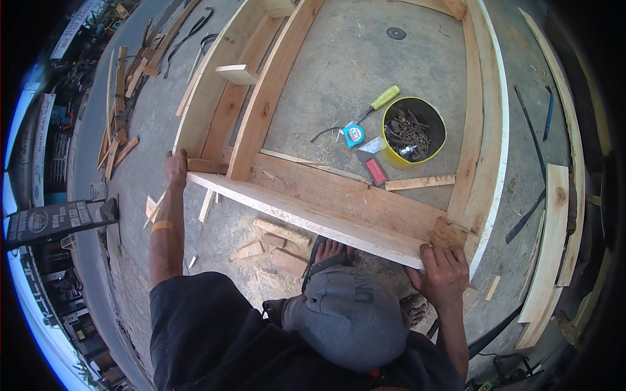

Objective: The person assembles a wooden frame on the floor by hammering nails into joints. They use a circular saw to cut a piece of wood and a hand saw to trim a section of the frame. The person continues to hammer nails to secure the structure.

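Observation:
A large wooden frame [313,215] of pale boards lies in front of me on the ground. At its near left corner, my left hand [176,166] is closed round the board's end. My right hand [445,272] grips the near right corner, fingers over the top edge beside a small wood block [450,232]. Inside the frame stands a yellow bucket [389,155] with many nails in it. Left of it lie a hammer-like tool with a green handle [385,97], a blue tape measure [354,135] and a red-handled trowel or scraper [375,171].
Wood offcuts [287,251] and sawdust lie by my feet. A scrap wood pile [120,124] is at the far left, near a fallen dark signboard [62,221]. Long planks [548,228] and a dark pry bar [528,218] lie on the right.

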Demonstrator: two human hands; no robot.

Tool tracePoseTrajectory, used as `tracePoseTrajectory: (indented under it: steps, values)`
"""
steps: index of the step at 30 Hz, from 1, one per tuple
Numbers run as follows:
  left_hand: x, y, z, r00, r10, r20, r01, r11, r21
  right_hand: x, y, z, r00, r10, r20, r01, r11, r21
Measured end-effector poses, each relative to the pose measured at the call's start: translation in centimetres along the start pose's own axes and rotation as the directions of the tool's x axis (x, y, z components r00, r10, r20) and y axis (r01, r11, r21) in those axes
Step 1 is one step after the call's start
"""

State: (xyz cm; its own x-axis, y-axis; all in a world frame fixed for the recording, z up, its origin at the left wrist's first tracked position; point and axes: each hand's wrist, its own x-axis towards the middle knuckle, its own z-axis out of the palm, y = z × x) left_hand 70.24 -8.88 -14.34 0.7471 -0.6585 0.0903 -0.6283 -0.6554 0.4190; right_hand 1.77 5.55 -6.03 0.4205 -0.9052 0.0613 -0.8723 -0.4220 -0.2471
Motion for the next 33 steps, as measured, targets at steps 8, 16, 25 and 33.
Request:
tracePoseTrajectory:
  steps: [8, 16, 25, 33]
  values:
    - [0.2, -0.6, -0.8, 0.993, -0.098, 0.066, 0.099, 0.995, -0.011, 3.0, 1.7, -5.0, 0.954, 0.272, -0.125, -0.296, 0.921, -0.253]
    - [-0.1, 0.8, -0.4, 0.994, -0.089, 0.063, 0.093, 0.994, -0.05, 2.9, 3.8, -2.2, 0.921, 0.383, -0.071, -0.383, 0.923, 0.014]
    - [1.5, -3.2, -1.0, 0.965, 0.231, 0.127, -0.221, 0.971, -0.088, 3.0, 4.1, -2.3, 0.903, 0.407, -0.137, -0.388, 0.91, 0.147]
    - [0.5, -1.7, -0.3, 0.984, 0.163, 0.067, -0.148, 0.972, -0.184, 2.6, 4.2, -2.2, 0.893, 0.43, -0.135, -0.407, 0.898, 0.169]
